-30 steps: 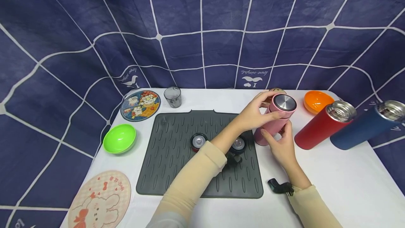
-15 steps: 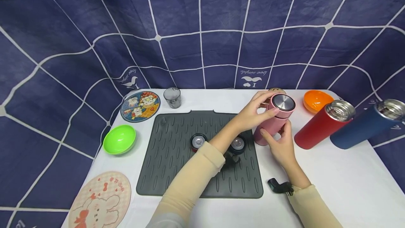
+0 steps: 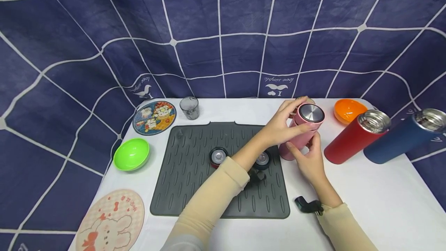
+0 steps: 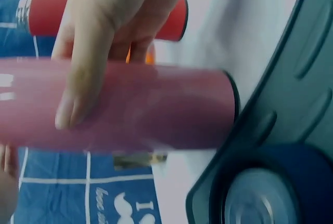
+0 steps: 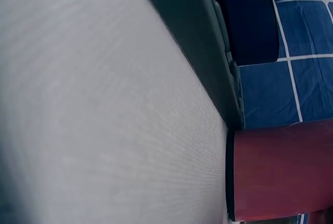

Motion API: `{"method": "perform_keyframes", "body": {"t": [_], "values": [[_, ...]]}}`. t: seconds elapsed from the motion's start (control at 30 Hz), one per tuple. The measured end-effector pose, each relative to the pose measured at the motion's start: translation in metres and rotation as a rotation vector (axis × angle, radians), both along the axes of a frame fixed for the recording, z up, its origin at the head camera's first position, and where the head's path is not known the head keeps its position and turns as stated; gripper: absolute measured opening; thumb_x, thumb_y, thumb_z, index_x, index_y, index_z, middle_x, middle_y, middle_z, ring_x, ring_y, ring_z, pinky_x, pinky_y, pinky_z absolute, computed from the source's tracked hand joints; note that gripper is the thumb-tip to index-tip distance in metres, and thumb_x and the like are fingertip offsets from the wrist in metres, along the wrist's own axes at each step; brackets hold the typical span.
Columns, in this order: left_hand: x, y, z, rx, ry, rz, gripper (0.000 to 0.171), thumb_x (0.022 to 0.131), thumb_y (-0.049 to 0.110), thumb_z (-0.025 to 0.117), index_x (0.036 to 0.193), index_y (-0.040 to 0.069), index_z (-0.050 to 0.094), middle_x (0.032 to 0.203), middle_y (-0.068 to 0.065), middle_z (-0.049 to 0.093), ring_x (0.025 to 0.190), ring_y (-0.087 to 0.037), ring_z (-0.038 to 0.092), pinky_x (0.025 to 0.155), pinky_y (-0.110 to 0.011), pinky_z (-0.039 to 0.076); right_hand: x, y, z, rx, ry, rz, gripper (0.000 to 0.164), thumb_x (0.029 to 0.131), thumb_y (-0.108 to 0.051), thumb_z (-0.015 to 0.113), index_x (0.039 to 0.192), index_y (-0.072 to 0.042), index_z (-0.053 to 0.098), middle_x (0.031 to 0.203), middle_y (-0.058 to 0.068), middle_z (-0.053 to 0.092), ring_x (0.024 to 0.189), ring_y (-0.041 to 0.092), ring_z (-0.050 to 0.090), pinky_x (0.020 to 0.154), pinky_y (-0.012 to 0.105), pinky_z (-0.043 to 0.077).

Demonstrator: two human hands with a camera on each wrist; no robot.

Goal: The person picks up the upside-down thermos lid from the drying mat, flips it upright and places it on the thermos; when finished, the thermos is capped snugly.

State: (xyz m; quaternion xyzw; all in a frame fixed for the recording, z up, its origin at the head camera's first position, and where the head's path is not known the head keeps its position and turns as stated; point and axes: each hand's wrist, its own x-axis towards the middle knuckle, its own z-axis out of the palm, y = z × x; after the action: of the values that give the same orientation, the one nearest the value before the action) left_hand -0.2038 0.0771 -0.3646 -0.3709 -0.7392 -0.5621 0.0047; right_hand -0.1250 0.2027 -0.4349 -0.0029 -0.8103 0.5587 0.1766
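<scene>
Snugly, left hand (image 3: 281, 126) clasps pink flask (image 3: 301, 140) up top.

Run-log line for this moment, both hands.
left hand: holds pink bottle near lid | right hand: holds it lower down | lid: on | red bottle, blue bottle: uncapped

cream sleeves (image 3: 209, 200), black wrist cameras (image 3: 308, 205)

Upside-down "love simple" (image 3: 279, 80) on blue cloth (image 3: 242, 53)
</scene>
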Motion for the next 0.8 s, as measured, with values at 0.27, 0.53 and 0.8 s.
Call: {"method": "perform_keyframes", "body": {"t": [0.27,0.53,0.8], "values": [[0.001,0.0024,-0.0022,0.026,0.001,0.027,0.065,0.082,0.02,0.072,0.136,0.011,0.039,0.131,-0.002,0.044,0.115,-0.004,0.044,0.095,-0.013,0.041,0.0021,-0.0023,0.0053,0.002,-0.001,0.005,0.075,0.082,-0.007,0.071,0.143,-0.012,0.028,0.133,0.007,0.043,0.113,-0.002,0.041,0.097,0.014,0.033],[0.0036,0.0049,-0.0004,0.025,-0.08,0.073,0.075,0.074,0.03,0.08,0.131,0.015,0.035,0.124,0.003,0.046,0.107,-0.002,0.05,0.093,-0.011,0.042,0.0,-0.001,0.0038,0.0,-0.001,0.01,0.075,0.082,-0.006,0.07,0.142,-0.011,0.027,0.134,0.007,0.042,0.115,-0.003,0.04,0.097,0.013,0.033],[0.0017,-0.0001,-0.0008,0.028,-0.047,-0.01,0.071,0.083,0.02,0.072,0.142,0.014,0.034,0.133,-0.002,0.046,0.117,-0.006,0.046,0.097,-0.014,0.041,0.0015,-0.0022,0.0043,0.003,-0.01,0.009,0.075,0.082,-0.007,0.071,0.143,-0.012,0.026,0.134,0.006,0.042,0.114,-0.002,0.04,0.097,0.015,0.033]]}}
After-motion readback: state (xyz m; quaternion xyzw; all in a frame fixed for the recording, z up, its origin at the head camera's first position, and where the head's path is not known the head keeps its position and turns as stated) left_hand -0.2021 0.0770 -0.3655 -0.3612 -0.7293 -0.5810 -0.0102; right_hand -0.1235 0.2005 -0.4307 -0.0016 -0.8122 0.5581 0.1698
